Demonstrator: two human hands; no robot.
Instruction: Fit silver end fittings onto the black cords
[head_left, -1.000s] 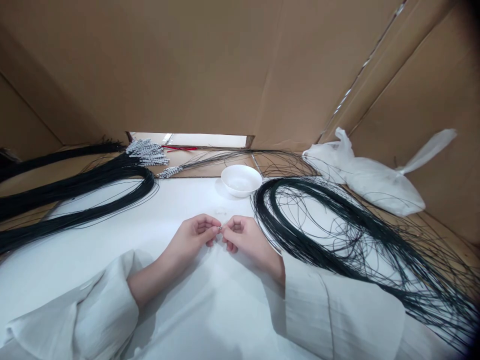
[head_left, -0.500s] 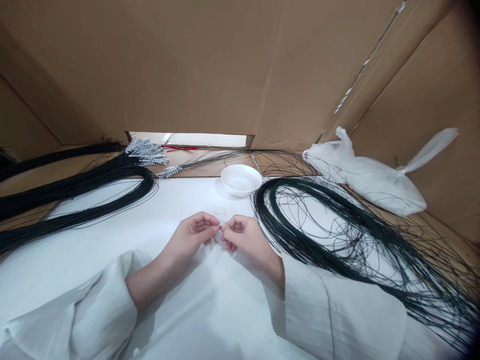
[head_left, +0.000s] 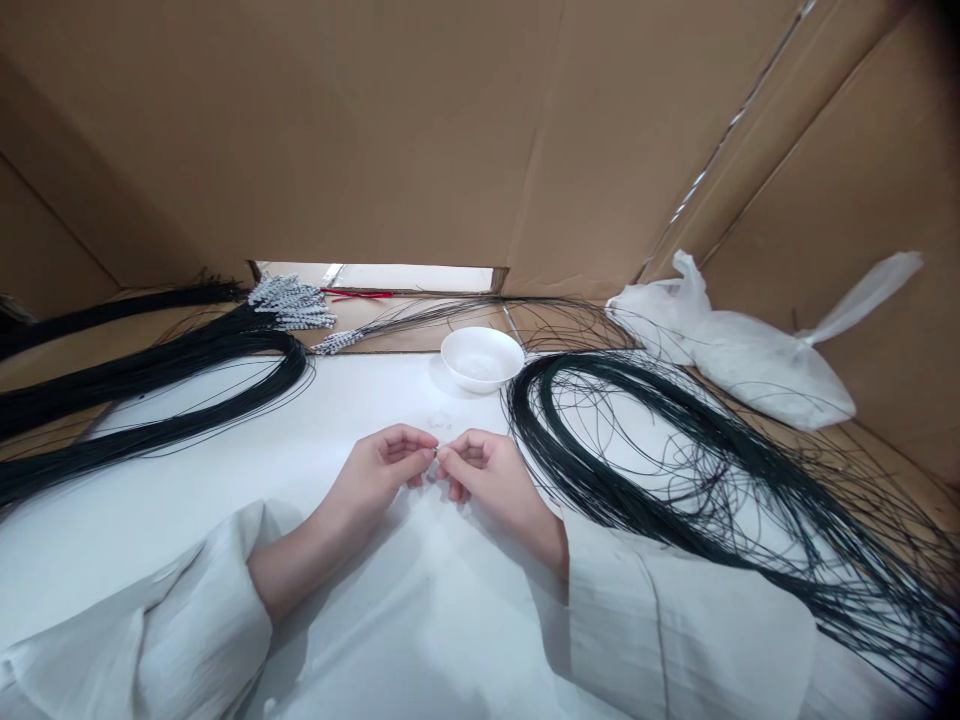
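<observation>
"What's around?"
"White bench, cardboard wall behind."
"Holding anything?"
"Left hand and right hand pinch a tiny piece, short of the bench's far edge; too small to tell its long axis or direction."

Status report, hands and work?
Left hand and right hand pinched together, tiny piece between fingertips. White bowl just beyond. Dark strands beside right hand.
</observation>
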